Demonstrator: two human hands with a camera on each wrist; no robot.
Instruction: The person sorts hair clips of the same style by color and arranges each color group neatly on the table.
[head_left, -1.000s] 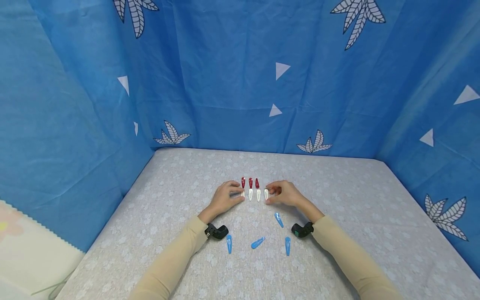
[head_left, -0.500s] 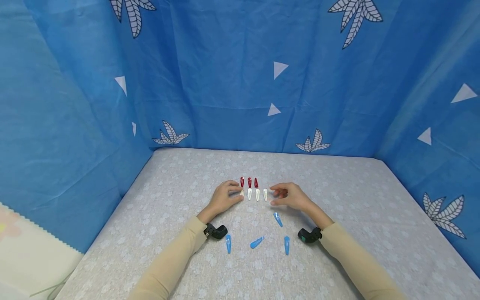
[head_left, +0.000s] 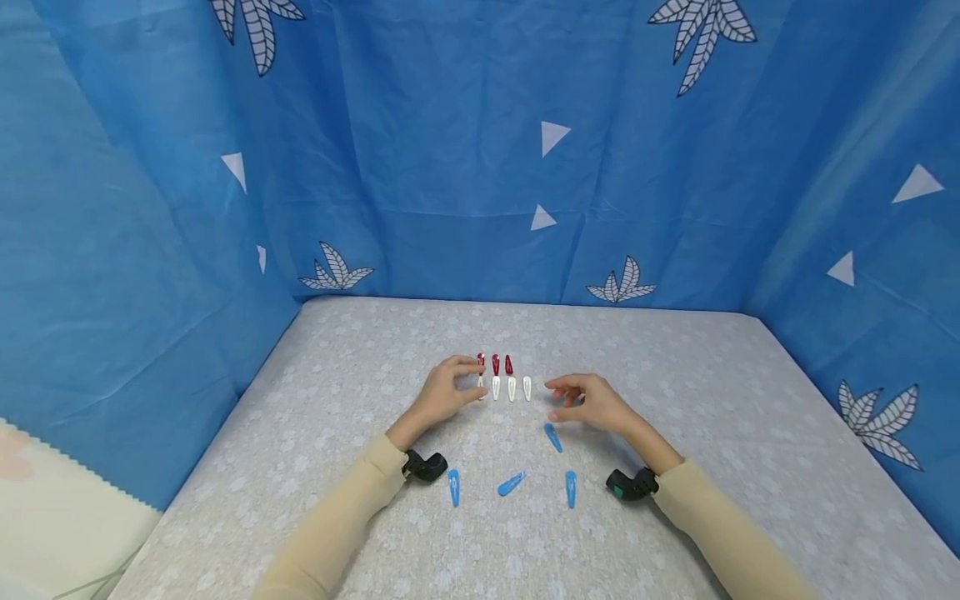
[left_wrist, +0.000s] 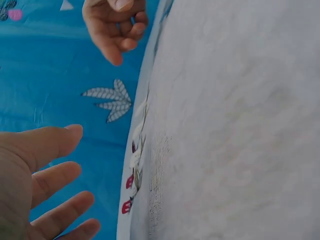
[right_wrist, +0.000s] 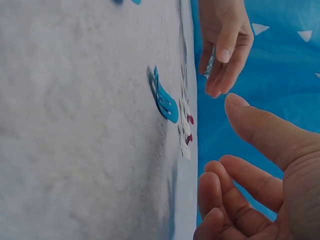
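Note:
My left hand (head_left: 444,390) has its thumb and fingers spread apart around the left end of two rows of snap hair clips. Its fingertips overlap the leftmost red hair clip (head_left: 481,359) and the white hair clip (head_left: 481,382) below it. In the left wrist view, the same hand's fingers (left_wrist: 57,177) hold nothing. To the right of the rightmost white hair clip (head_left: 527,388) hovers my right hand (head_left: 596,406), loosely bent and holding nothing. Just below its thumb lies a blue hair clip (head_left: 553,438), which also shows in the right wrist view.
Other red hair clips (head_left: 496,364) and white hair clips (head_left: 512,388) lie in the rows. Nearer the person are a left blue clip (head_left: 453,487), a slanted middle one and a right blue clip (head_left: 571,489). A blue curtain (head_left: 450,167) encloses the patterned tabletop (head_left: 360,333).
The right hand has let go of the rightmost white hair clip and drawn away to the right and nearer the person. The left hand's thumb and fingers have opened wider at the leftmost clips.

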